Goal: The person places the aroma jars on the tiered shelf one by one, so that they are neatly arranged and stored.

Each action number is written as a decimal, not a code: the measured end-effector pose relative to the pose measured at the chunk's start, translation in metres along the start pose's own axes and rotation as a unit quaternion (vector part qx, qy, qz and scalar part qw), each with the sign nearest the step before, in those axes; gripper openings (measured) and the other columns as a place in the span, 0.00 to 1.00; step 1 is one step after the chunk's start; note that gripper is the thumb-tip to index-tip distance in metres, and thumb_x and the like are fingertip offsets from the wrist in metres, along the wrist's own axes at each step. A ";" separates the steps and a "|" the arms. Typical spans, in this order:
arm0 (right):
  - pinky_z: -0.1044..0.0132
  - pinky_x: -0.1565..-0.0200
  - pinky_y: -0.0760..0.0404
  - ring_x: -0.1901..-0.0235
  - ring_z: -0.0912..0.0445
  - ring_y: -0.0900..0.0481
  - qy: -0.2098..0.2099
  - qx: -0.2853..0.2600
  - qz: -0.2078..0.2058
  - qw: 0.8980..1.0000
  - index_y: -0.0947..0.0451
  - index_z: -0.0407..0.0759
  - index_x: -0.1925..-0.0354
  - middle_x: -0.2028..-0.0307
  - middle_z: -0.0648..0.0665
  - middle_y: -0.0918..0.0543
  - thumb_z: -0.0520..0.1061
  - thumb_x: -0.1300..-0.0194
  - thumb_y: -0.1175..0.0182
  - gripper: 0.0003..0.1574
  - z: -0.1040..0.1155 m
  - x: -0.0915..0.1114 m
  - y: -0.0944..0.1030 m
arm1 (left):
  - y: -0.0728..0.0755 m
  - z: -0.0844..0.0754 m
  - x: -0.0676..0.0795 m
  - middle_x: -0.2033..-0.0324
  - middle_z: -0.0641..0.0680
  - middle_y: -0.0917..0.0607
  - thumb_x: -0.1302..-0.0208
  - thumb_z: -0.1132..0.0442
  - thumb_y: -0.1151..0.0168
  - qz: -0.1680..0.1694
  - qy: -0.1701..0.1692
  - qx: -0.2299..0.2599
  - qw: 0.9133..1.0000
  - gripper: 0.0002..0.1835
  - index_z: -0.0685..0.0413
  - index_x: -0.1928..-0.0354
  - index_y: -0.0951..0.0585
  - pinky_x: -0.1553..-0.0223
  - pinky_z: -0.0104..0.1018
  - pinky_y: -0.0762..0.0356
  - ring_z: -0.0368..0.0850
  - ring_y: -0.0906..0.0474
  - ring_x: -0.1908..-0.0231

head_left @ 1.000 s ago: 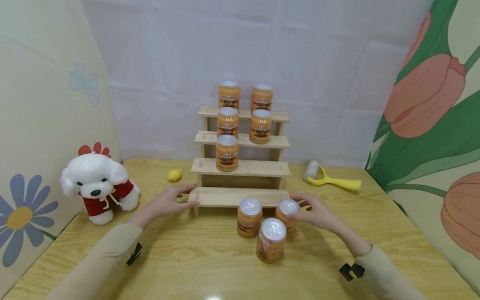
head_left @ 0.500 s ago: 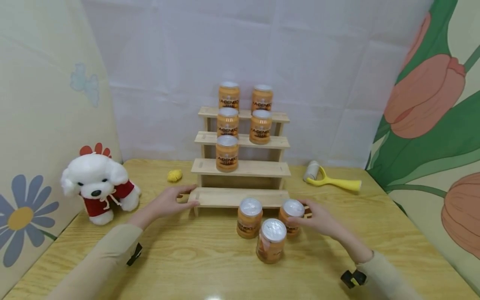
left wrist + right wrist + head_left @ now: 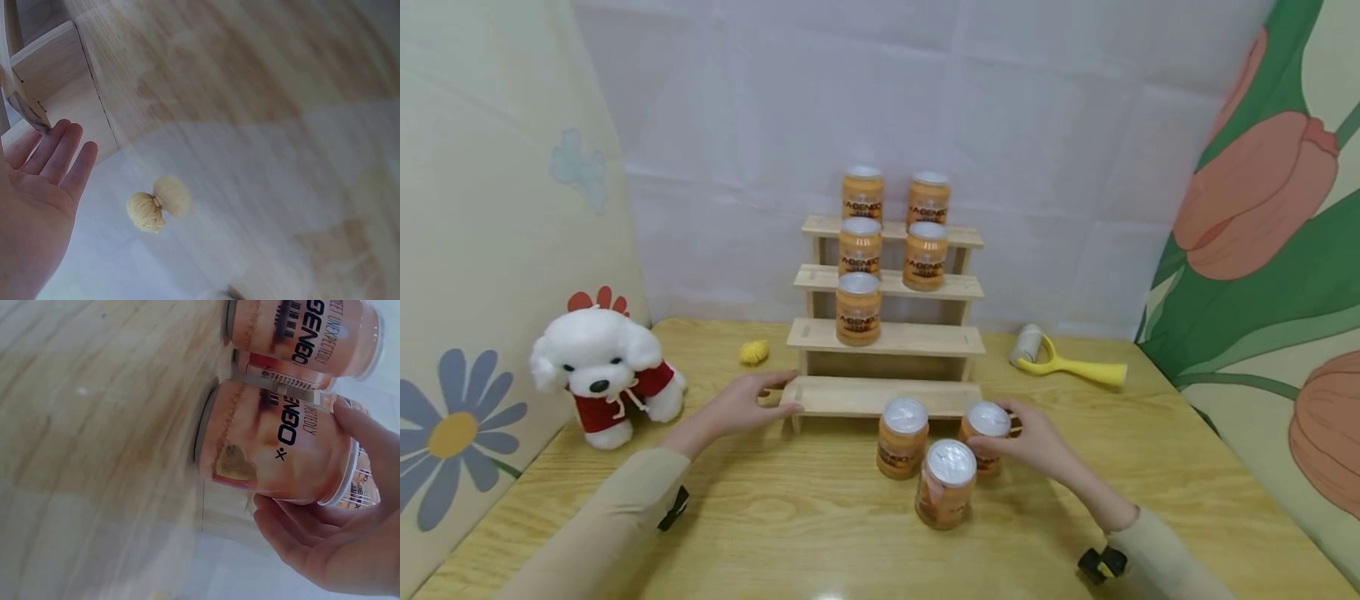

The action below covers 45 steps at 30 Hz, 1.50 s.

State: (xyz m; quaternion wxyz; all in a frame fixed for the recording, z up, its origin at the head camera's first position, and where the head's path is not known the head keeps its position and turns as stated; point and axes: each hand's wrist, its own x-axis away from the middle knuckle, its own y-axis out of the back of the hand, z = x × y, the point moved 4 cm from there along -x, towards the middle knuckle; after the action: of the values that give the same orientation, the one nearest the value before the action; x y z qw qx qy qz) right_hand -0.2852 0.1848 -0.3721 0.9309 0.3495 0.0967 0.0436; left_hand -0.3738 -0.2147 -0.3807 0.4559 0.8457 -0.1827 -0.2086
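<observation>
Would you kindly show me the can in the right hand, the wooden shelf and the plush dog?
Can (image 3: pixel 272 444), right wrist view: its printed side.
Wooden shelf (image 3: pixel 921 337), head view: its second-lowest step.
Plush dog (image 3: pixel 601 358), head view: its face.

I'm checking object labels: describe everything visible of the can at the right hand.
The can is orange, with a silvery, metal-looking lid, black lettering, a brownish heart-like patch and a dark base rim. It stands upright, apparently on the table, by the right end of the wooden stand. The right hand grips it.
</observation>
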 end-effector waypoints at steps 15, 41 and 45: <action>0.67 0.63 0.19 0.59 0.51 0.20 0.015 -0.024 0.001 1.000 0.28 0.34 0.43 0.56 0.37 0.19 0.51 0.49 0.28 0.39 0.012 0.001 0.032 | 0.001 0.000 0.000 0.40 0.63 0.26 0.40 0.40 0.40 0.001 -0.003 0.007 1.000 0.38 0.59 0.35 0.32 0.44 0.53 0.26 0.58 0.28 0.42; 0.58 0.56 0.19 0.52 0.48 0.23 0.057 -0.075 -0.079 0.992 0.31 0.45 0.39 0.48 0.40 0.22 0.57 0.48 0.30 0.41 0.076 -0.060 0.047 | 0.000 0.000 0.000 0.39 0.63 0.27 0.40 0.41 0.40 -0.001 -0.002 0.014 1.000 0.38 0.60 0.35 0.32 0.44 0.53 0.26 0.59 0.29 0.42; 0.59 0.56 0.19 0.53 0.47 0.23 0.069 -0.091 -0.084 0.990 0.30 0.44 0.39 0.49 0.40 0.21 0.55 0.48 0.30 0.40 0.085 -0.071 0.041 | 0.000 -0.001 0.001 0.39 0.63 0.28 0.40 0.41 0.40 0.001 -0.003 0.017 1.000 0.38 0.60 0.35 0.32 0.43 0.53 0.26 0.60 0.29 0.41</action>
State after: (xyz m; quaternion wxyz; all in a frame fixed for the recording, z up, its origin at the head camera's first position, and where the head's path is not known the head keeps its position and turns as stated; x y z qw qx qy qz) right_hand -0.3376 0.1505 -0.2715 0.9503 0.2500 0.1856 -0.0020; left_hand -0.3725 -0.2142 -0.3802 0.4409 0.8527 -0.1888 -0.2072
